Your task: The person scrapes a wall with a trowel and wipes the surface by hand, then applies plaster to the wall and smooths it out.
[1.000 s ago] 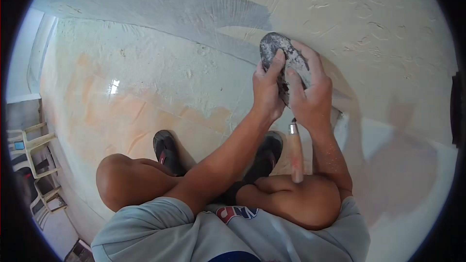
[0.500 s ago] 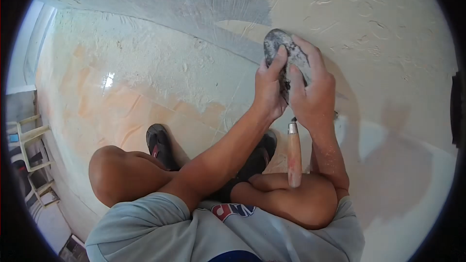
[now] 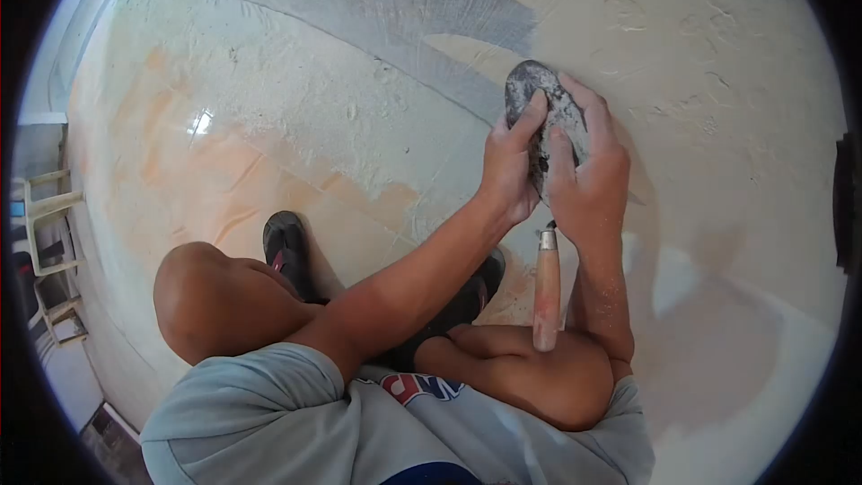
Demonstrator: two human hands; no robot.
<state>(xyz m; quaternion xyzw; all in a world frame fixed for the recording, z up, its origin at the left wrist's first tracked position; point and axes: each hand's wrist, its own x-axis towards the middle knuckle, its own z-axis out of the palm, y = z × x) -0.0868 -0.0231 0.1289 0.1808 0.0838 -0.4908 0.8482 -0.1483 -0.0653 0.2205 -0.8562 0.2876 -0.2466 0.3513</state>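
Note:
Both hands grip a trowel [image 3: 566, 117] with a dark, oval blade smeared with pale powder. My left hand [image 3: 512, 157] is closed at the blade's left edge, its thumb pressed on the upper face. On the other side, my right hand [image 3: 590, 166] wraps the edge, thumb flat on the face and fingers curled behind. Below the right palm, a wooden handle [image 3: 546, 296] with a metal ferrule points down toward my knee. The palm hides where handle and blade join.
A wall [image 3: 682, 63] with a grey smoothed patch [image 3: 431, 0] and raised marks rises ahead. Pale powder covers much of the tiled floor [image 3: 269, 171]. My shoe [image 3: 287, 251] stands at left-centre. A pale frame-like rack [image 3: 45, 224] is at the far left.
The view has shifted slightly, so hands and trowel appear a little lower and further right. Both hands keep nearly the same hold.

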